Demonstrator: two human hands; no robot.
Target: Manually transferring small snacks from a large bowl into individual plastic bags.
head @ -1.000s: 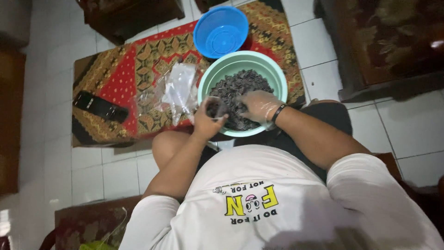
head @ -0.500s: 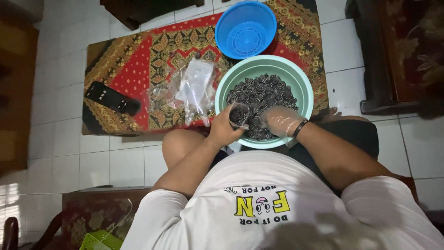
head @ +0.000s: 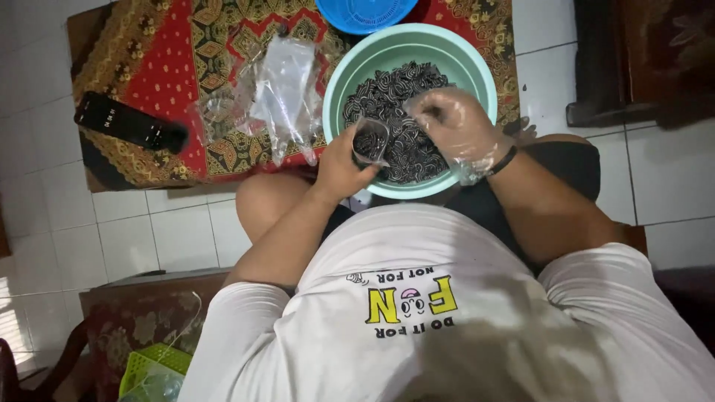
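Note:
A pale green bowl [head: 339,82] full of small dark pieces [head: 395,93] rests on a patterned red and gold cloth, partly over my lap. My left hand [head: 339,167] grips a small clear plastic bag [head: 370,141] partly filled with the dark pieces, held over the bowl's near rim. My right hand [head: 450,123], in a thin clear plastic glove with a dark band at the wrist, hovers over the pieces just right of the bag, fingers curled; I cannot tell if it holds any.
A heap of clear plastic bags [head: 279,82] lies left of the bowl. A blue basket [head: 365,11] sits beyond it. A black remote-like device [head: 126,121] lies on the cloth [head: 149,67] at left. Dark wooden furniture [head: 640,59] stands right; a green basket [head: 153,368] lower left.
The view has shifted, so everything sits higher in frame. My gloved right hand has lifted from the pieces and moved up beside the bag; my left hand keeps hold of the bag.

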